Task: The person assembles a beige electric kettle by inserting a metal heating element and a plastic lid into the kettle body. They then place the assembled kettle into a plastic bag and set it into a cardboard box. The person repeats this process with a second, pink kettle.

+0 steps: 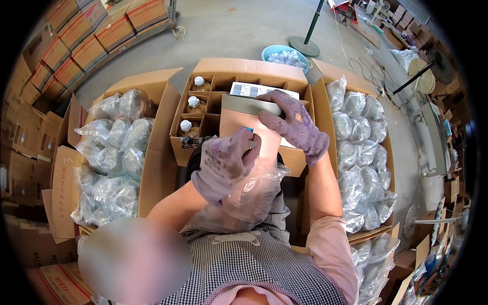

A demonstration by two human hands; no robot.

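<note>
A smooth copper-pink container point(239, 121) with a grey rim point(249, 105) leans in front of me, a clear plastic bag point(254, 195) bunched around its lower part. My right hand point(296, 124), in a worn purple-grey glove, grips the rim from the right, thumb on the near side. My left hand point(226, 160), gloved alike, is closed against the container's front. A small blue bit shows at its fingertips; what it pinches is mostly hidden. Behind them stands a divided cardboard box point(244, 66) with white-capped bottles point(194, 105) in its left cells.
Open cartons of plastic-wrapped pieces stand left point(114, 152) and right point(361, 152). A white printed pack point(264, 90) lies on the middle box. Beyond are a blue basin point(284, 55), a stand's round base point(304, 47) and stacked cartons point(86, 40).
</note>
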